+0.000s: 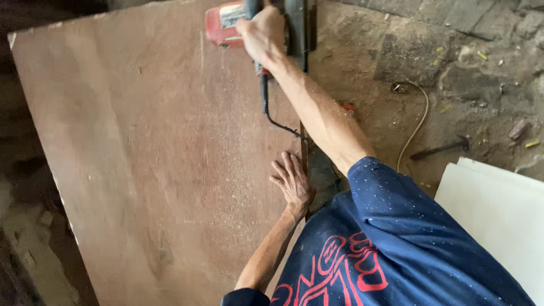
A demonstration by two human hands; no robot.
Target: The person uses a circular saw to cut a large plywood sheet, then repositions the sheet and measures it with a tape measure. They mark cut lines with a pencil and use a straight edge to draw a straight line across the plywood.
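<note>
A large brown plywood sheet (141, 158) lies flat, dusted with sawdust. My right hand (262, 35) grips the handle of a red and dark circular saw (226, 24) at the sheet's far right edge, arm stretched out. A black cord (271, 116) trails from the saw back toward me. My left hand (292, 182) rests flat with fingers spread on the sheet's right edge, close to my body and next to a narrow dark strip (304, 153) along that edge.
Rough stone and dirt ground (453, 68) lies to the right, covered with sawdust. A hammer (442, 148) and a pale cable (416, 122) lie there. A white panel (498, 215) sits at lower right. Rubble shows at lower left.
</note>
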